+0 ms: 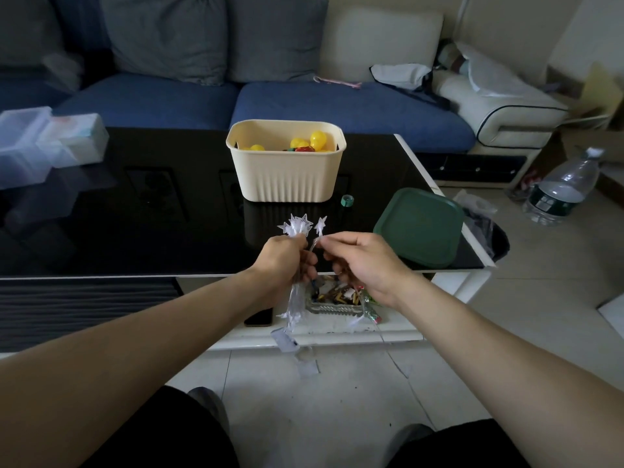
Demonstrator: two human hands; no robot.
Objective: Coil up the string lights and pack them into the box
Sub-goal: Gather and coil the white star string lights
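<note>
No writing can be read here; the dark green label on the clear plastic water bottle [563, 190] on the floor is too blurred to make out.

We see our two bare forearms, no sleeves, watch or rings on the left hand [283, 256] or right hand [366, 261]; black shorts [162, 434] cover our thighs and grey shoes [209, 405] our feet
</note>
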